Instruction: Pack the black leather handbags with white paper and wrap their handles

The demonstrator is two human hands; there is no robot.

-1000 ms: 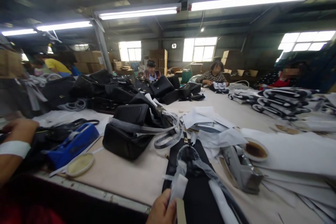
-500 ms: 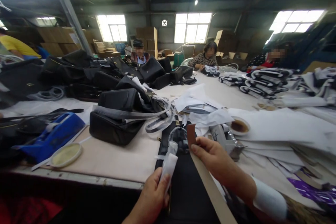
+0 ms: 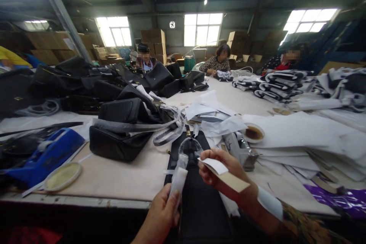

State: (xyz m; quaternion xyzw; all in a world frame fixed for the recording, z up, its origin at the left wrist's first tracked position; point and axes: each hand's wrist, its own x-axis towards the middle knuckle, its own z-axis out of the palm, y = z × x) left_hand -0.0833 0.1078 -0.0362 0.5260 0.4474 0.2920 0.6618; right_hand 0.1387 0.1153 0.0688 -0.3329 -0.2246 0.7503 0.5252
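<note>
A white-wrapped strap end is gripped between the thumb and fingers of my left hand. My right hand pinches a beige strip with a white piece lying along it. Both hands are over a black leather bag, which lies lengthwise toward me across the table edge. At its far end is a handle loop in clear wrapping, beside a gold-coloured buckle. My left hand hides part of the wrapped strap.
A blue tape dispenser and a round dish of pale paste are at left. Black bags pile up behind. White paper sheets, a bowl of brown liquid and a metal tool lie right. Several people sit across the table.
My right hand has turned over and moved down-left; the strip, earlier long with a brown end up, now shows a short beige and white length. My left hand keeps its grip. The view shifted slightly.
</note>
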